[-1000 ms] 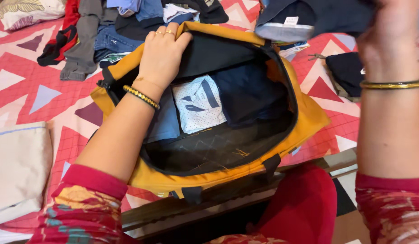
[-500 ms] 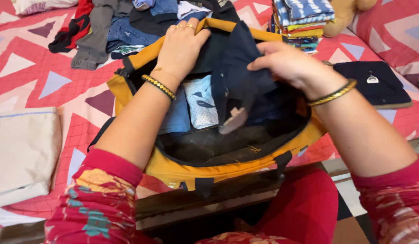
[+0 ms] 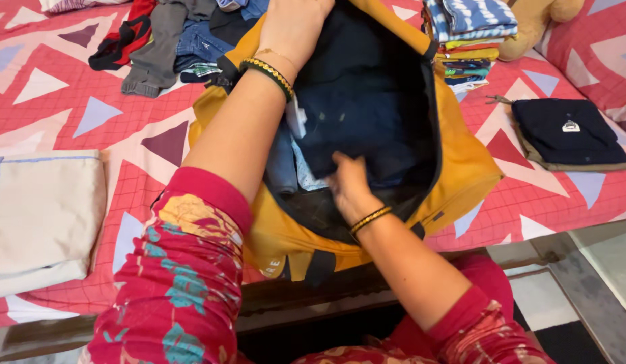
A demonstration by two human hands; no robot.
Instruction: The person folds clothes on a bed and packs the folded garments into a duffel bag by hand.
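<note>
Clothes already fill much of the yellow duffel bag (image 3: 461,162), which lies open on the bed (image 3: 70,101) close to its near edge, just in front of us. Our left hand (image 3: 293,23) reaches to the far rim of the opening and grips it, fingers curled over the edge, holding the mouth wide. Our right hand (image 3: 347,185) is down inside the bag, fingers pressed on and pinching the near edge of a dark navy garment (image 3: 367,114) that lies spread across the top of the contents; whether they have let go of it yet we cannot tell for sure. Under that garment, toward the left side of the bag, a folded pale blue shirt (image 3: 306,175) peeks out. As we judge it, the packing is partway through: several pieces are in and the navy one is just being laid flat, while plenty remains outside. A folded stack of striped and coloured clothes (image 3: 471,27) waits at the far right beside the bag, a loose heap of dark and grey clothes (image 3: 164,40) lies at the far left, and a folded navy garment on a tan one (image 3: 569,131) sits well to the right. A cream folded cloth (image 3: 43,209) rests near the left edge of the bed.
</note>
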